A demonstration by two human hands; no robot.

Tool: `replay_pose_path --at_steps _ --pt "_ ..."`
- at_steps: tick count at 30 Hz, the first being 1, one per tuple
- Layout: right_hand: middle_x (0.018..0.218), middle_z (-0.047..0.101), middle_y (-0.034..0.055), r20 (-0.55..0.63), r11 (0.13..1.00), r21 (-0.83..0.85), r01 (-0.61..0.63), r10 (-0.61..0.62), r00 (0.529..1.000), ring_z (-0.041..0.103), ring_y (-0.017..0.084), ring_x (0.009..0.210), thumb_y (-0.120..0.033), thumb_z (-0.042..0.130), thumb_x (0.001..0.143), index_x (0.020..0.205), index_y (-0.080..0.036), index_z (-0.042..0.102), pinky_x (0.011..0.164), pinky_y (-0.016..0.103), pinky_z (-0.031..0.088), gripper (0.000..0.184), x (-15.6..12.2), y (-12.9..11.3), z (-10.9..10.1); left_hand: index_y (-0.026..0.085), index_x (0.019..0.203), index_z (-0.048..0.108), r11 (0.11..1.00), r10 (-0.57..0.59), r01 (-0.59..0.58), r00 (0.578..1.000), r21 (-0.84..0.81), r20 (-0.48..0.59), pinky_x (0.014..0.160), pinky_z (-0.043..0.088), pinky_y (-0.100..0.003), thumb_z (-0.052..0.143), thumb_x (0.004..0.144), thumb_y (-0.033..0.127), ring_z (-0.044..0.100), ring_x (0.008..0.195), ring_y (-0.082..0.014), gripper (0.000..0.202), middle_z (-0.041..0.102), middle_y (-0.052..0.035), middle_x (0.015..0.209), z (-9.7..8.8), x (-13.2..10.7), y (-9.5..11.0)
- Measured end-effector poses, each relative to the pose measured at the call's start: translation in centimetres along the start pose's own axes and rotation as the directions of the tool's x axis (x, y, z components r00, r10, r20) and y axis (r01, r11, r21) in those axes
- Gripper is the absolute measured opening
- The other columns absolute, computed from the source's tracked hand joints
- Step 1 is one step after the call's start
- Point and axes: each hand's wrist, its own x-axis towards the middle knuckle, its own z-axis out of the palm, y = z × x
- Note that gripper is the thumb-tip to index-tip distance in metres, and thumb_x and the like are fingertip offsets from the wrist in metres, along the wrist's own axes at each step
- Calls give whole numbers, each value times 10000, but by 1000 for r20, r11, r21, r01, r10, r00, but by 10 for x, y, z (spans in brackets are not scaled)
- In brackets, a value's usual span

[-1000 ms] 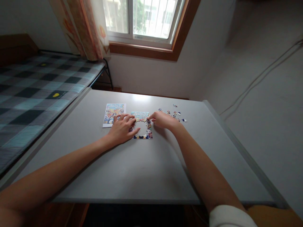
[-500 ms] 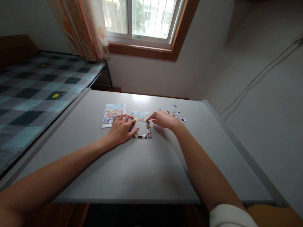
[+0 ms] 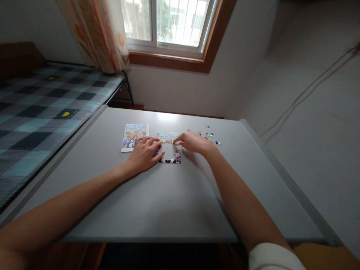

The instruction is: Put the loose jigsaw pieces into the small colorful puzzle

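A partly assembled jigsaw puzzle (image 3: pixel 169 160) lies on the grey table (image 3: pixel 168 202), its frame built around a bare centre. My left hand (image 3: pixel 144 152) rests flat on the puzzle's left edge with fingers spread. My right hand (image 3: pixel 191 142) is curled at the puzzle's upper right corner, its fingertips pinched down on the pieces there; what is between them is too small to see. A colourful reference picture card (image 3: pixel 134 136) lies just left of the puzzle. Several loose puzzle pieces (image 3: pixel 207 135) are scattered to the right of my right hand.
A bed with a checked cover (image 3: pixel 36 112) runs along the table's left side. A window (image 3: pixel 168 26) with a curtain (image 3: pixel 95 33) is behind the table. A wall with a cable (image 3: pixel 306 93) stands to the right.
Both hands stay on the puzzle; my right fingertips have shifted slightly left along the top edge. The view has barely moved.
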Motion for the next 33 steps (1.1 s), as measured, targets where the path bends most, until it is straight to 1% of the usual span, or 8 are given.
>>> replay_pose_path --at_steps 4,8,12,15,19,24,29,33 --pt "1137 725 114 -11 1000 -15 25 -25 1000 674 211 939 -157 577 860 1232 -306 683 747 276 457 415 -1 -6 1 276 1174 635 1000 4 -3 1000 -13 18 1021 279 -512 516 930 423 488 1200 -300 309 628 -48 1266 -1 0 1" --pt "1130 728 118 18 1000 2 3 -3 1000 671 215 967 -164 558 865 1225 -277 692 760 273 457 400 -2 -10 2 279 1168 640 1000 5 -5 1000 -19 16 1016 276 -508 517 929 421 490 1197 -300 304 628 -45 1264 -1 0 1" --pt "1120 730 117 46 999 0 -35 35 998 674 211 919 -184 557 871 1219 -279 695 712 268 444 386 -2 -13 1 288 1175 644 1000 -1 2 1000 -26 18 1016 272 -507 513 928 421 490 1194 -303 309 628 -45 1259 0 1 1" --pt "1103 732 118 50 1000 -4 -31 31 998 671 206 894 -208 563 878 1214 -282 697 697 266 436 369 -1 -13 1 281 1171 646 1000 3 -3 1000 -19 19 1009 281 -501 505 932 421 491 1191 -300 311 632 -51 1251 -1 1 1" --pt "1092 734 124 15 1000 -13 4 -4 1000 670 209 894 -186 546 877 1207 -290 702 696 272 430 380 2 -10 3 273 1173 642 1000 13 -13 1000 -7 21 1006 290 -494 491 939 420 495 1179 -293 314 636 -59 1248 -1 1 0" --pt "1085 732 137 -43 999 -47 -26 24 999 671 220 900 -185 511 892 1210 -283 699 691 280 430 382 4 -8 4 263 1179 635 1000 22 -21 1000 -11 20 989 311 -480 494 942 426 496 1182 -291 320 632 -60 1259 1 1 -2" --pt "1069 736 127 -26 998 -59 -36 35 999 668 215 893 -191 509 890 1224 -285 689 698 277 429 391 3 -7 5 266 1183 635 999 25 -25 1000 -23 18 994 310 -486 504 938 416 496 1189 -291 316 629 -58 1262 1 0 -2" --pt "1043 736 124 -22 997 -66 -28 27 999 655 210 885 -180 506 891 1160 -259 722 717 277 422 354 2 -8 5 266 1180 637 999 23 -23 1000 -24 17 987 316 -481 507 939 408 499 1181 -290 308 627 -54 1265 0 0 -1"
